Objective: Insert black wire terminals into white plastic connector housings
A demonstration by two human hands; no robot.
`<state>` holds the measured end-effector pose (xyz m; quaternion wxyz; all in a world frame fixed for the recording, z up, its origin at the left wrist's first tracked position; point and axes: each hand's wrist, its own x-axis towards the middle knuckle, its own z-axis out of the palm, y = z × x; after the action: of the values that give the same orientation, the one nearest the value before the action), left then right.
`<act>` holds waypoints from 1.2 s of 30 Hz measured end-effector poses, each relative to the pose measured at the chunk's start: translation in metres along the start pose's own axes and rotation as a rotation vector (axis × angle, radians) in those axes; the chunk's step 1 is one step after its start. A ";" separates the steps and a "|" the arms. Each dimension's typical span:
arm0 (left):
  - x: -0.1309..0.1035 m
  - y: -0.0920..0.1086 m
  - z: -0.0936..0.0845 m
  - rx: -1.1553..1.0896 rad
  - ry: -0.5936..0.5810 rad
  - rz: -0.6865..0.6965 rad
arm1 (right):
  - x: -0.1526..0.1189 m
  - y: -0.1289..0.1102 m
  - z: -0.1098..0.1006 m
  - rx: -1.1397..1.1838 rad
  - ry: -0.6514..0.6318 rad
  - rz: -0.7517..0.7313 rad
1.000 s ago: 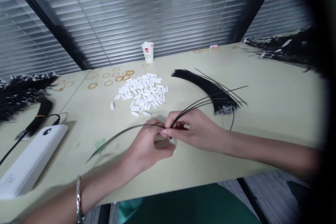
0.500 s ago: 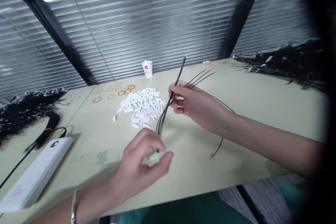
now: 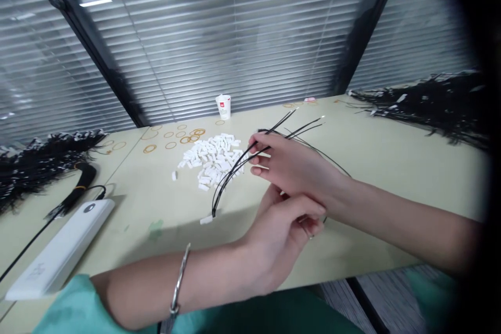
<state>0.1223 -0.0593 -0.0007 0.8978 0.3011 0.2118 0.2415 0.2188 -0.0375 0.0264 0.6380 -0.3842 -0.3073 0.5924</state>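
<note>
My right hand [image 3: 289,159] is closed on a bundle of thin black wires [image 3: 230,175], pinching it between thumb and fingers. At the bundle's lower left end sits a white plug [image 3: 206,220], just above or on the table; I cannot tell which. The loose wire ends fan out past my right hand, with small bright tips. My left hand [image 3: 287,229] has come under my right wrist, its fingers curled together at a loose black wire [image 3: 325,218], of which only a short piece shows there. The wire's end is hidden by the fingers.
Behind the bundle lies a heap of small white plugs [image 3: 213,155], with yellow rubber bands [image 3: 191,136] and a paper cup [image 3: 224,107] beyond. A white power bank [image 3: 62,248] is at left. Piles of black wires lie at left [image 3: 43,162] and right [image 3: 438,104].
My left hand has moved right, away from the white plug, to beneath my right wrist, and its fingers have closed. The wire bundle has tilted over, its plug now lower left.
</note>
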 end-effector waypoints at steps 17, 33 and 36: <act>-0.008 -0.008 0.005 -0.112 0.018 -0.042 | -0.027 -0.002 -0.001 -0.306 0.013 -0.248; -0.012 0.002 0.006 0.048 -0.176 -0.181 | -0.045 -0.006 0.011 -0.239 -0.106 -0.172; -0.027 0.007 0.003 0.248 -0.151 -0.199 | -0.037 -0.012 0.003 -0.302 -0.096 -0.206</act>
<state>0.1001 -0.0703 0.0123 0.8867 0.4041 0.2009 0.1001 0.2180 -0.0734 0.0406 0.6151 -0.4133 -0.4604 0.4887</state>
